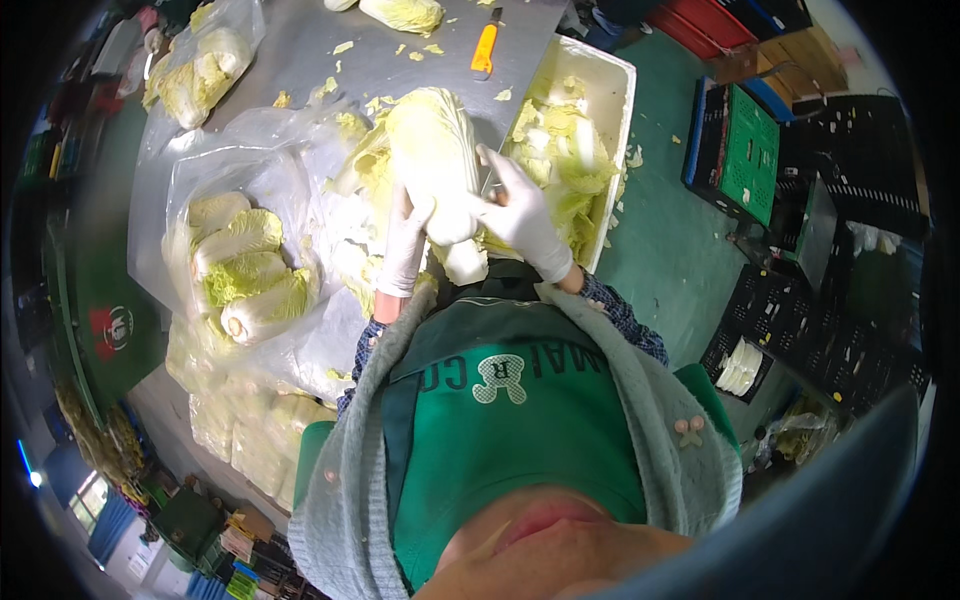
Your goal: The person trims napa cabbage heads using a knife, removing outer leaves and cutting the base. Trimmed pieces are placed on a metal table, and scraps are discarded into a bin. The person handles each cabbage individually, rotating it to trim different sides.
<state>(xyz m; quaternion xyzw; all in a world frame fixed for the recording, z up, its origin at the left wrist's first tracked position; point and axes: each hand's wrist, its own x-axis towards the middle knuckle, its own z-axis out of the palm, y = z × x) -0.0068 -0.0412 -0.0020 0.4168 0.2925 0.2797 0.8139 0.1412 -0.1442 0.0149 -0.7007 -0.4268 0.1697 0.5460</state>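
A pale napa cabbage (439, 150) lies between my two hands, its white base towards me and its leafy end pointing away. My left hand (405, 244), in a white glove, grips the base from the left with the thumb on top. From the right, my gloved right hand (525, 217) rests its thumb and fingertips against the base and side, fingers spread. Loose outer leaves (367, 169) lie under and left of the head. A cut piece of white stem (461, 262) sits just below the base.
An orange utility knife (486, 46) lies on the metal table (420, 71). To the right stands a white foam box (628, 97) of trimmed leaves. On the left, a clear plastic bag (161, 210) holds several cabbages (247, 262); another bagged cabbage (202, 79) lies farther off.
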